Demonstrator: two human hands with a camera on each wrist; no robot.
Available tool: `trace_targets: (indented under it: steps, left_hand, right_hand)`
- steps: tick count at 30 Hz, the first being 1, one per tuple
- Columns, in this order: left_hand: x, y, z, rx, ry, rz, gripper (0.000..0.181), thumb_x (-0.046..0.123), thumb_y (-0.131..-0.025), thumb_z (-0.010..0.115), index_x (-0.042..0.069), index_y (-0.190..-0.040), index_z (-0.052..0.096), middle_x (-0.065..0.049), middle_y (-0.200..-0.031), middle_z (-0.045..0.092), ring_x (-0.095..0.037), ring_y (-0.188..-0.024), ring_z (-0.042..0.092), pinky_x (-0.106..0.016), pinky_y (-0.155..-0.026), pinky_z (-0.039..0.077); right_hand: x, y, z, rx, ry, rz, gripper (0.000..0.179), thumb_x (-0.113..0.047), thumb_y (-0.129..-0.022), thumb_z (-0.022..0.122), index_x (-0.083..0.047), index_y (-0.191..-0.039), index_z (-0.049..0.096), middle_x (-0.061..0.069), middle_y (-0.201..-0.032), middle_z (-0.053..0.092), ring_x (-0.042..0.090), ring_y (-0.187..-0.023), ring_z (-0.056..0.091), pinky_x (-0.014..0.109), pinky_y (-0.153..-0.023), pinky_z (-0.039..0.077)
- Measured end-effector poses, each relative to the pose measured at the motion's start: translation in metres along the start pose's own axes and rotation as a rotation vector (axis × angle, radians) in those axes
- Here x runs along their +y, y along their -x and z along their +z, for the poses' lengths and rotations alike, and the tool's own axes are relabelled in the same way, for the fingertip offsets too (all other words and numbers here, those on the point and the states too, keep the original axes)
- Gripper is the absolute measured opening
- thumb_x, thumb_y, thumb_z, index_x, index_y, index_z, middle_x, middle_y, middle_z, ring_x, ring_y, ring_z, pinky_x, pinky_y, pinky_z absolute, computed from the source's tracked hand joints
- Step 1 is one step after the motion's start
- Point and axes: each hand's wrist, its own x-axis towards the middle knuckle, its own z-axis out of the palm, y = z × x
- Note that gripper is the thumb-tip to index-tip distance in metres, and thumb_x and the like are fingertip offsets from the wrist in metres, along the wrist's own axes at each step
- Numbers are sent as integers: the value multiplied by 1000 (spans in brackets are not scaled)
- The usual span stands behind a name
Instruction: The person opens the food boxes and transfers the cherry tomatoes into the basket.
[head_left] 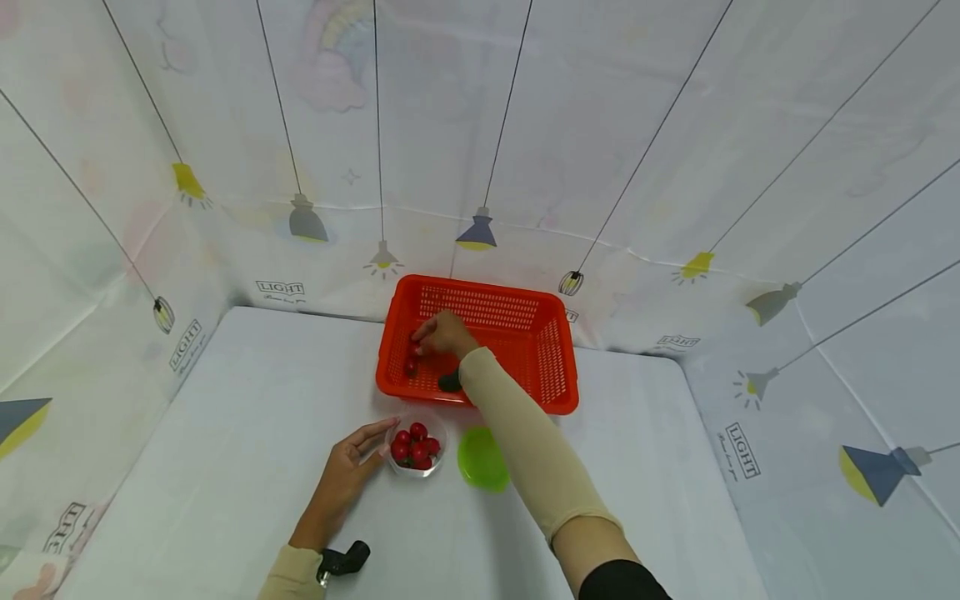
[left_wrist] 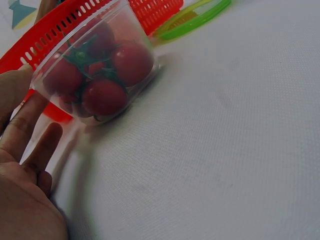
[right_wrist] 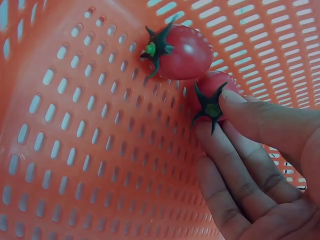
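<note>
The held tomato (right_wrist: 212, 90) is at middle right of the right wrist frame, inside the red basket (head_left: 480, 285); the fingers of the right hand (head_left: 447, 335) are narrow and pinch it, the thumb beside its green stem; a second tomato (right_wrist: 189, 52) lies close by it, toward the upper middle of that frame.

In the head frame, below the basket, a clear container (head_left: 412, 472) with several red tomatoes (head_left: 418, 451) stands on the white table (head_left: 247, 417); the left hand (head_left: 347, 467) touches its left side, with fingers spread wide; to its right lies a green lid (head_left: 478, 460).

The right sleeve (head_left: 543, 450) crosses from the lower right, passes by the lid and hides part of the basket's near rim; a wall covering (head_left: 600, 92) printed with lamps fills the upper frame.
</note>
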Motion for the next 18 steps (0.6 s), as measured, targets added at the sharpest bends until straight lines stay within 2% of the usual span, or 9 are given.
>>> trace_targets:
  steps: [6,8,13,18]
  left_hand:
    - [0,-1,1,-7,-10,18,47,32,-103,72,26,-148,60,6,-156,59,-22,-154,46,-66,-131,14]
    - [1,-1,1,-7,-15,24,48,32,-103,72,25,-148,60,6,-156,60,-22,-154,46,-66,-131,14]
    - [1,-1,2,-7,-17,21,48,31,-103,72,24,-149,60,6,-156,60,-19,-154,46,-65,-132,14]
    - [1,0,3,4,-19,18,46,30,-103,72,27,-148,61,7,-155,60,-18,-153,47,-65,-131,13]
  right_hand:
    - [-4,2,-5,-1,8,22,22,-5,-91,84,-13,-111,85,0,-109,81,21,-103,65,36,-97,57]
    - [-6,4,-9,24,19,18,20,-7,-92,83,-14,-111,85,-1,-109,81,21,-105,64,37,-97,57]
    - [-12,16,-22,130,18,-107,16,-10,-95,81,-11,-111,84,1,-108,80,21,-102,68,36,-88,59]
    - [-23,38,-37,218,-92,-270,15,-15,-96,80,-13,-111,83,1,-107,79,20,-99,70,32,-80,59]
